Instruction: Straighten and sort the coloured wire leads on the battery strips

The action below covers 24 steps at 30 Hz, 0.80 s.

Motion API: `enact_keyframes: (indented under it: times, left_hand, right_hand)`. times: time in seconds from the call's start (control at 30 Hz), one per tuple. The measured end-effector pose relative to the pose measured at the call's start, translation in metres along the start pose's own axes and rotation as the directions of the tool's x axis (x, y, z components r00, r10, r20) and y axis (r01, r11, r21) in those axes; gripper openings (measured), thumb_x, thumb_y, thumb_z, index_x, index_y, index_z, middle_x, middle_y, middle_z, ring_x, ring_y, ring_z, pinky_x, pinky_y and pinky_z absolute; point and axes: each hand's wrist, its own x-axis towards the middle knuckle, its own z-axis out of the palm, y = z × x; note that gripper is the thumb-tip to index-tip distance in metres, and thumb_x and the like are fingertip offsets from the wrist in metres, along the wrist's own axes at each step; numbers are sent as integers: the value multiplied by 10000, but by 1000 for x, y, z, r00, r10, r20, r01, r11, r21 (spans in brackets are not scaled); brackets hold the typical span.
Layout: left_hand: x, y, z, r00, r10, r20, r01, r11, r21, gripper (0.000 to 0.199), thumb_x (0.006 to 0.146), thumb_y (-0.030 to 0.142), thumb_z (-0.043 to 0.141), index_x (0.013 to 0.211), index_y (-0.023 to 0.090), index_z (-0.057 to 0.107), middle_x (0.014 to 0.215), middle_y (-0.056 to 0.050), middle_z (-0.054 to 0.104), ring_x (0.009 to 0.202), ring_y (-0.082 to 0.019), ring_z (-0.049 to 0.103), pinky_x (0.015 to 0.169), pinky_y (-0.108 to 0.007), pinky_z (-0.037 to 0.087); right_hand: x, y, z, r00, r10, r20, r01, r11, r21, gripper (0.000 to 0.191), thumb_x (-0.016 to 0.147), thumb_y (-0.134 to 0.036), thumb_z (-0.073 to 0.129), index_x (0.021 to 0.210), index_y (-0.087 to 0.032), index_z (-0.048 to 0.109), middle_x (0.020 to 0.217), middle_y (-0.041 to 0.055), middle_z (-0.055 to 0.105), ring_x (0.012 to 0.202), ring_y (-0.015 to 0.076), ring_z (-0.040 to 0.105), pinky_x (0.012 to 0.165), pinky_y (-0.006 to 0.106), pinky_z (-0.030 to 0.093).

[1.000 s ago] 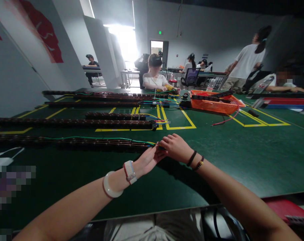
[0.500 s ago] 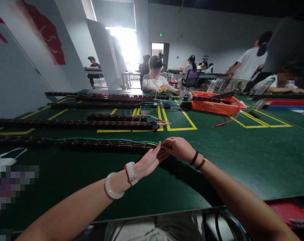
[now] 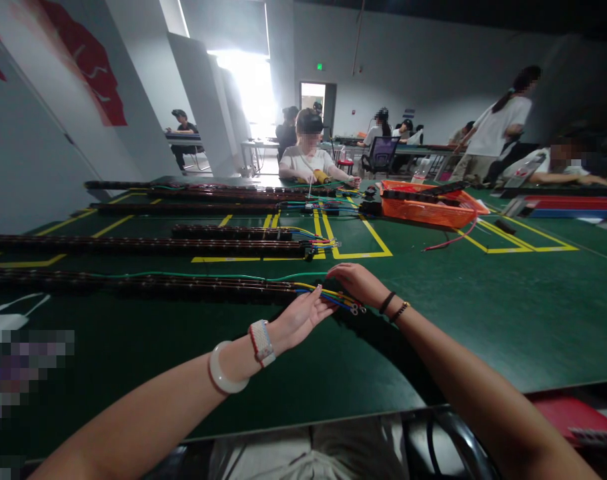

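Note:
A long black strip [image 3: 193, 285] lies across the near part of the table, and colored wires [image 3: 344, 298] with ring terminals stick out of its right end. My left hand [image 3: 301, 319], wearing a watch and a white bangle, is closed around these yellow, blue and green wires from below, thumb on top. Just above and to the right, my right hand [image 3: 359, 283] pinches a green wire [image 3: 303, 274] that runs along the top of the strip. Its fingers hide that wire's end.
More black strips with wire ends [image 3: 243, 245] lie farther back. An orange basket [image 3: 428, 212] holding black parts stands at back right. Yellow tape [image 3: 363, 255] marks the green tabletop. A person [image 3: 307, 157] works across the table; white straps [image 3: 33, 305] lie at left.
My right hand has lifted slightly off the bundle, raising the green wire apart from the others. The ring terminals now show beyond my left hand, which stays nearly in place.

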Motion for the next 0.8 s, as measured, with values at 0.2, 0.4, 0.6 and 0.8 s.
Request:
enact_keyframes:
  times: [0.2,0.4,0.6,0.8]
  left_hand:
    - [0,1,2,998,-1,-56,3,1000,25,120,902,158,464,965,97,546,1063,-164,643,1036,-200,610,1011,-410,414]
    - [3,1,-3,1000,-12,-10,12,999,50,191,900,184,472,1030,68,551,1077,-190,639,1054,-222,603,1028,-425,391]
    - [8,4,-4,999,-28,21,27,999,41,247,908,167,438,1096,48,545,1088,-199,635,1078,-230,591,1045,-432,364]
    - [11,3,-8,999,-3,32,2,999,52,216,911,185,440,997,59,593,1051,-171,651,1003,-211,623,1025,-396,400]
  right_hand:
    - [0,18,19,998,20,68,-16,998,-60,280,879,-159,502,1136,-197,605,1275,75,548,1217,233,470,1071,480,291]
    - [-1,19,17,972,117,205,-118,993,-4,287,944,-287,425,1183,-232,574,1363,34,466,1352,252,269,1113,563,94]
    - [0,11,8,997,0,74,-4,999,53,287,934,-380,450,1039,-198,645,1187,68,605,1179,221,482,1049,428,280]
    - [-2,-5,-13,998,5,59,-3,999,-46,357,889,-487,505,831,-177,672,820,40,666,796,153,573,847,323,336]
